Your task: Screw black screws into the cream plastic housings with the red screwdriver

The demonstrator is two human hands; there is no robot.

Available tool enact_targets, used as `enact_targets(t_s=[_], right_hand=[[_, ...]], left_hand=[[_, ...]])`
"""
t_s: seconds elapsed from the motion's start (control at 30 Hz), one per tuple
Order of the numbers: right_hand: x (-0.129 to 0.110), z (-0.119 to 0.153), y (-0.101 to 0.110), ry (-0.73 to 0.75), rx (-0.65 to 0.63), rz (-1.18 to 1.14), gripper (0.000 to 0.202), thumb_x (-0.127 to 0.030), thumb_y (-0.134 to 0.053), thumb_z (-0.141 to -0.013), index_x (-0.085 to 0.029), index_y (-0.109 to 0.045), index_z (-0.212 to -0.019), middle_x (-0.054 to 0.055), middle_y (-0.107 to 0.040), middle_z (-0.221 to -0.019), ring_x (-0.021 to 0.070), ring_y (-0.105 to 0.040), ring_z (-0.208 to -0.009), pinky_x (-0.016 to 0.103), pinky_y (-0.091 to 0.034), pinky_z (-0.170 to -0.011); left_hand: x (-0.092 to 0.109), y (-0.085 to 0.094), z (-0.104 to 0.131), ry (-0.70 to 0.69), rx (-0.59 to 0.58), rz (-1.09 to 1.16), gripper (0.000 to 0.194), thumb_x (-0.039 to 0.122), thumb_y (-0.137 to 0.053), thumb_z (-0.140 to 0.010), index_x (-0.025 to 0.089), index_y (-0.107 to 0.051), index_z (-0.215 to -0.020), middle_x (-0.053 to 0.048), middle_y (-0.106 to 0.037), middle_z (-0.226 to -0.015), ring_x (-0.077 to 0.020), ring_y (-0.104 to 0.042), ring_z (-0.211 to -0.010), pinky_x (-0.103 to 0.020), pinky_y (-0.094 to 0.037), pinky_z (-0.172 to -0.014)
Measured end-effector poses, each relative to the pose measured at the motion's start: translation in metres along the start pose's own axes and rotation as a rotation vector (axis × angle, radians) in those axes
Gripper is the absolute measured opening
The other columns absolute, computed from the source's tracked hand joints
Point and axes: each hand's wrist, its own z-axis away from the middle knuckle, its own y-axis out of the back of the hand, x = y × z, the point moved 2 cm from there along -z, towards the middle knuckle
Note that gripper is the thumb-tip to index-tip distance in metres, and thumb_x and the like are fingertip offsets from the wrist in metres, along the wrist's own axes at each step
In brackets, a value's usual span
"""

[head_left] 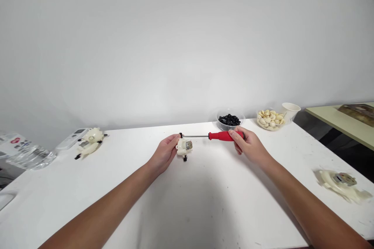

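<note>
My left hand (165, 153) is closed on a small cream plastic housing (181, 148) with a grey motor set in it and black pieces at its top and bottom ends. A screwdriver (223, 136) with a red handle lies level in my right hand (247, 146), fingers wrapped round the handle end. Its thin metal shaft points left, and the tip meets or nearly meets the black piece at the housing's top. Whether the tip touches cannot be made out. Both hands are above the middle of the white table (187, 210).
A clear bowl of small black parts (229, 120) and one of cream pieces (270, 120) stand at the back right, by a white cup (291, 109). More cream housings lie left (90, 142) and right (343, 183). A water bottle (32, 155) and white remote (71, 139) are at left.
</note>
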Motion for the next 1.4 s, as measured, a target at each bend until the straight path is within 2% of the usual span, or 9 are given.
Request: enact_targets(t_s=[0.1,0.33,0.47,0.67,0.87,0.97,1.07,1.2,1.4], right_hand=[[0.002,0.000,-0.001,-0.037,0.050,0.070,0.050,-0.065,-0.055,-0.098,-0.022,-0.049,-0.073,-0.006,-0.045,-0.048,0.0119,-0.040,-0.045,0.029,-0.032,-0.050],[-0.002,-0.002,-0.010,-0.080,-0.155,-0.328,0.045,-0.057,-0.072,-0.092,-0.020,-0.063,-0.117,0.011,-0.077,-0.093,0.0248,-0.073,-0.068,0.037,-0.057,-0.060],[0.000,-0.002,-0.014,-0.045,-0.121,-0.420,0.039,-0.053,-0.071,-0.093,-0.018,-0.067,-0.110,0.013,-0.078,-0.093,0.0273,-0.076,-0.077,0.038,-0.059,-0.065],[0.003,-0.002,-0.023,0.003,-0.125,-0.446,0.034,-0.050,-0.070,-0.096,-0.019,-0.067,-0.110,0.012,-0.078,-0.096,0.0255,-0.074,-0.079,0.038,-0.059,-0.068],[0.007,0.000,-0.026,-0.028,-0.117,-0.398,0.036,-0.053,-0.066,-0.097,-0.021,-0.064,-0.111,0.011,-0.077,-0.096,0.0263,-0.073,-0.083,0.039,-0.057,-0.071],[0.007,0.002,-0.024,-0.033,-0.161,-0.345,0.033,-0.050,-0.069,-0.096,-0.023,-0.060,-0.112,0.008,-0.076,-0.094,0.0240,-0.071,-0.079,0.038,-0.056,-0.071],[0.006,0.003,-0.019,-0.015,-0.194,-0.281,0.033,-0.045,-0.074,-0.092,-0.026,-0.056,-0.112,0.003,-0.071,-0.088,0.0203,-0.066,-0.075,0.037,-0.054,-0.073],[0.003,0.003,-0.012,0.041,-0.177,-0.156,0.032,-0.048,-0.071,-0.094,-0.026,-0.058,-0.112,0.002,-0.066,-0.093,0.0197,-0.061,-0.082,0.034,-0.049,-0.074],[0.011,-0.002,-0.006,-0.004,-0.122,0.088,0.046,-0.064,-0.057,-0.097,-0.022,-0.054,-0.081,-0.005,-0.042,-0.061,0.0133,-0.035,-0.056,0.030,-0.025,-0.054]], left_hand=[[-0.002,0.001,-0.002,0.000,0.016,0.013,0.032,0.044,-0.077,-0.091,0.013,-0.069,-0.094,-0.003,-0.062,-0.085,-0.0152,-0.056,-0.075,-0.027,-0.046,-0.068],[-0.001,0.001,-0.001,0.013,0.046,0.065,0.033,0.045,-0.076,-0.092,0.015,-0.072,-0.106,-0.004,-0.066,-0.092,-0.0165,-0.060,-0.081,-0.027,-0.050,-0.070],[0.003,-0.001,0.000,0.032,-0.025,0.038,0.035,0.048,-0.068,-0.097,0.017,-0.072,-0.113,-0.007,-0.068,-0.101,-0.0188,-0.063,-0.085,-0.029,-0.052,-0.069],[0.004,-0.002,0.000,0.057,-0.025,0.088,0.043,0.056,-0.056,-0.102,0.021,-0.067,-0.124,-0.013,-0.068,-0.123,-0.0245,-0.066,-0.106,-0.039,-0.056,-0.091],[0.002,-0.009,0.007,-0.007,-0.103,-0.055,0.048,0.063,-0.050,-0.102,0.020,-0.066,-0.116,-0.009,-0.063,-0.108,-0.0140,-0.053,-0.066,-0.030,-0.047,-0.061],[0.002,-0.009,0.010,-0.027,-0.109,-0.108,0.027,0.045,-0.066,-0.096,0.022,-0.063,-0.111,-0.003,-0.057,-0.099,-0.0126,-0.049,-0.066,-0.028,-0.043,-0.063],[0.000,-0.006,0.010,-0.014,-0.088,-0.135,0.024,0.030,-0.066,-0.091,0.022,-0.060,-0.112,-0.001,-0.053,-0.094,-0.0124,-0.048,-0.066,-0.029,-0.041,-0.064],[-0.005,-0.001,0.008,-0.026,-0.074,-0.147,0.025,0.026,-0.059,-0.087,0.020,-0.060,-0.111,-0.001,-0.050,-0.093,-0.0122,-0.047,-0.062,-0.030,-0.040,-0.062],[-0.009,-0.002,0.007,-0.081,-0.098,-0.232,0.021,0.023,-0.057,-0.082,0.020,-0.058,-0.103,0.000,-0.052,-0.088,-0.0121,-0.046,-0.059,-0.029,-0.039,-0.058]])
